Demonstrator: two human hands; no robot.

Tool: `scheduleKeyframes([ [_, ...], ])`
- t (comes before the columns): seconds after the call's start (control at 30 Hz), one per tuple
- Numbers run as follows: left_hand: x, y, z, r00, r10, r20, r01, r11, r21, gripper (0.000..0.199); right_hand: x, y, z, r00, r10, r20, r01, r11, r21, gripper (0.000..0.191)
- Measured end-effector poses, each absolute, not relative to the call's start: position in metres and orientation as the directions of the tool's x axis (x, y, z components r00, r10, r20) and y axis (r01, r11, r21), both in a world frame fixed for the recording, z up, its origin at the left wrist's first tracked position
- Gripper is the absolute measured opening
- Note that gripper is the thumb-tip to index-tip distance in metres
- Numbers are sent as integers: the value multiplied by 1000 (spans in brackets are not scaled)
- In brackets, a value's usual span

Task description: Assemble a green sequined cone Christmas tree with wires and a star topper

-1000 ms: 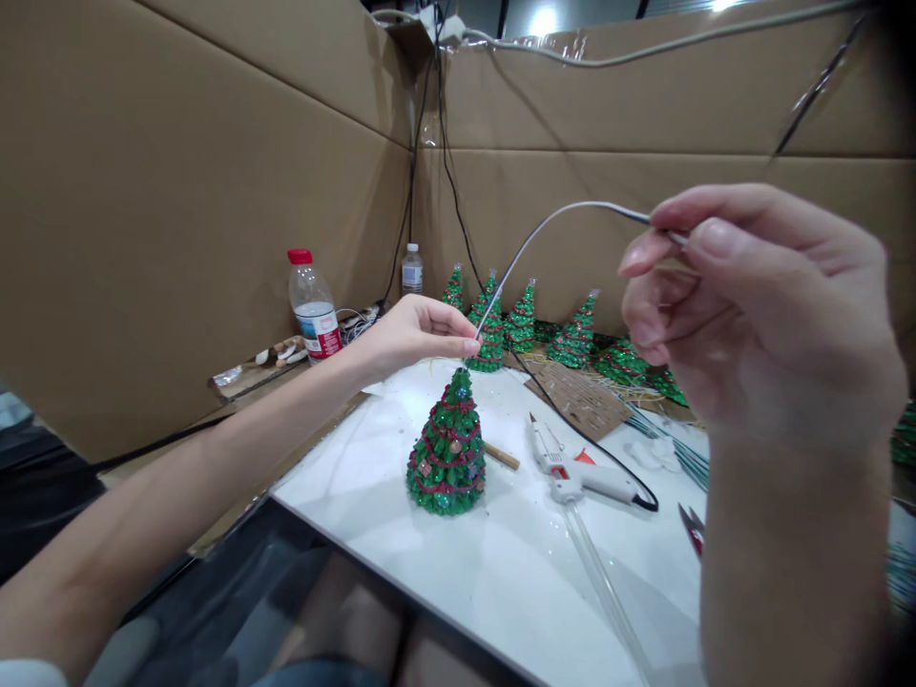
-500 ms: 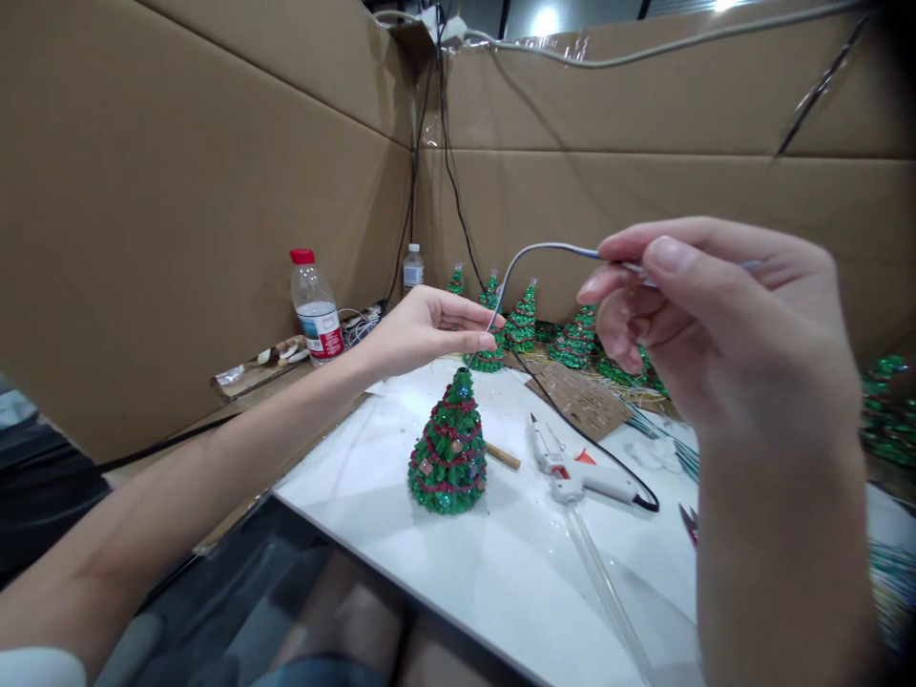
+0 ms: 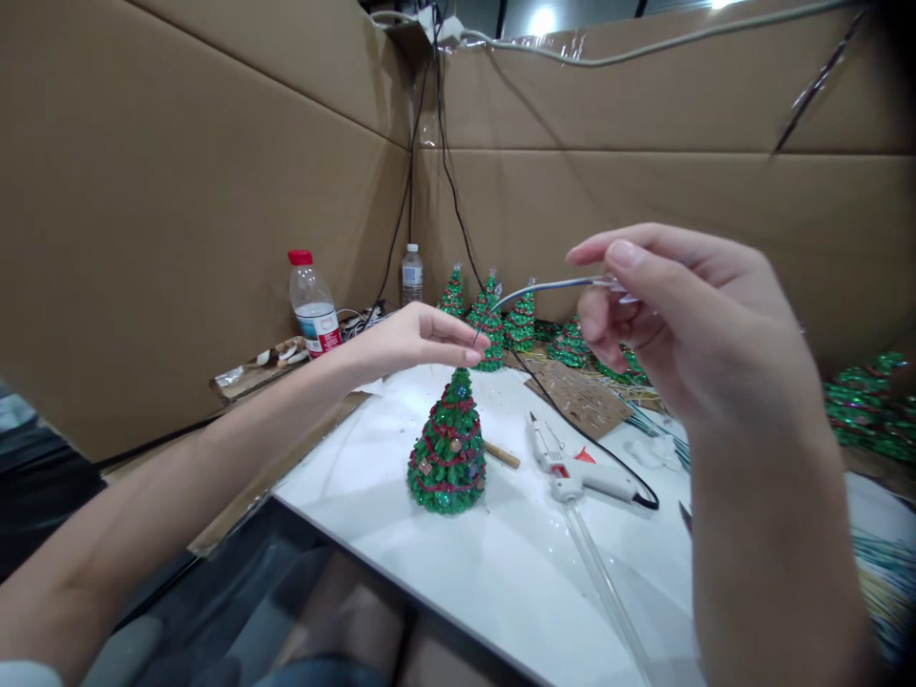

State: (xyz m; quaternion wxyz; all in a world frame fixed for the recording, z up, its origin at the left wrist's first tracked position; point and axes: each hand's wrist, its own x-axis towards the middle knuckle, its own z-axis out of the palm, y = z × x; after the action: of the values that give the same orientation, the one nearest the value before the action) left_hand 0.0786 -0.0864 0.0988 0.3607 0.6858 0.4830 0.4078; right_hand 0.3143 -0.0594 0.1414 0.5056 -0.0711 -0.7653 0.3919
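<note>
A small beaded Christmas tree [image 3: 447, 453], green with red garlands and little ornaments, stands upright on the white table. Just above its tip, my left hand [image 3: 422, 336] pinches the lower part of a thin grey-white wire [image 3: 548, 285] between thumb and fingertips. From there the wire bends over to the right. Its other end is in my right hand [image 3: 679, 305], thumb against curled fingers, with a small clear piece near the fingertips that I cannot make out. Whether the wire's lower end reaches into the treetop is hidden by my left fingers.
Right of the tree lie a white hot glue gun [image 3: 583, 475] with a long clear glue stick and a brown stick [image 3: 503, 454]. Several finished trees [image 3: 520, 320] line the back near a cardboard piece [image 3: 581, 396]. A red-capped bottle [image 3: 315, 310] stands left; cardboard walls [image 3: 644, 105] enclose the table.
My right hand has moved left and slightly down, flattening the wire's arch. My left hand has shifted a little left and down along it. The tree has stayed in place.
</note>
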Motion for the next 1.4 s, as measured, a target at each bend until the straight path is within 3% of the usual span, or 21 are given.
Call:
scheduleKeyframes([
  [0.13,91,-88,103,55,912,407,193,-410,891,18,313,-58,142,-473,541,696,-269,663,-698,10],
  [0.23,95,-90,105,35,865,501,228,-495,838,7,312,-58,143,-470,565,678,-272,638,-720,10],
  [0.37,90,-90,102,119,866,485,360,-493,792,8,311,-58,144,-451,601,660,-276,610,-743,12],
  [0.5,81,-86,95,232,871,434,381,-492,783,9,306,-55,141,-555,586,590,-277,538,-796,14],
  [0.63,84,-89,96,175,893,414,342,-450,825,12,295,-47,133,-603,561,568,-248,545,-801,20],
  [0.77,92,-94,101,77,833,548,316,-541,779,12,286,-38,125,-602,568,560,-152,608,-779,26],
  [0.87,91,-93,98,139,797,588,372,-592,715,11,281,-33,119,-575,576,580,-68,674,-736,28],
  [1.03,77,-90,90,222,834,505,413,-550,726,11,273,-29,113,-609,562,559,-56,673,-738,24],
  [1.23,76,-99,79,150,910,386,441,-411,797,34,269,-31,109,-687,493,534,-50,701,-712,18],
  [1.4,91,-116,51,9,915,404,635,-317,704,61,266,-30,104,-717,395,575,-2,824,-567,15],
])
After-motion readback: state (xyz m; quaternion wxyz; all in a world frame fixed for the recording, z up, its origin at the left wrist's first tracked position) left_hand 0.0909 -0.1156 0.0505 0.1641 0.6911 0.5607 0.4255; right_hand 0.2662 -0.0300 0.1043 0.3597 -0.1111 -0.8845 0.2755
